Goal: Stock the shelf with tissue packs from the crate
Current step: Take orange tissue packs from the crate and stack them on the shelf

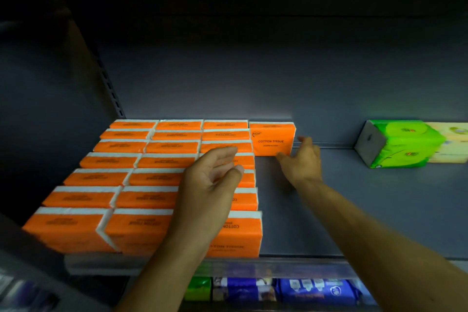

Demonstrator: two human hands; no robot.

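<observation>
the job looks well under way, though the crate itself is not in view, so what remains in it cannot be told. at 8 o'clock a block of orange plastic-wrapped cotton tissue packs fills the left part of the shelf in three tidy columns that run from the front edge to the back wall. above the third column the left hand hovers with relaxed, slightly bent fingers and holds nothing. just right of it, near the centre, a single orange cotton tissue pack sits at the back and starts a fourth column, touching the block's back corner. the right hand is against it, thumb on its lower front edge and fingers stretched along its right side; this reads as a nudge into place, not a closed grip, but the contact is partly hidden. by my judgement the fourth column and the bare stretch to its right are what is left

the grey metal shelf is smooth and flat, with a clear front rail. a slotted upright post stands at 10 o'clock. at 3 o'clock lie a green plastic-wrapped tissue bundle and, touching it, a pale yellow pack. at 6 o'clock, on the tier below, are blue wrapped packs. the lighting is dim, the upper part dark
</observation>
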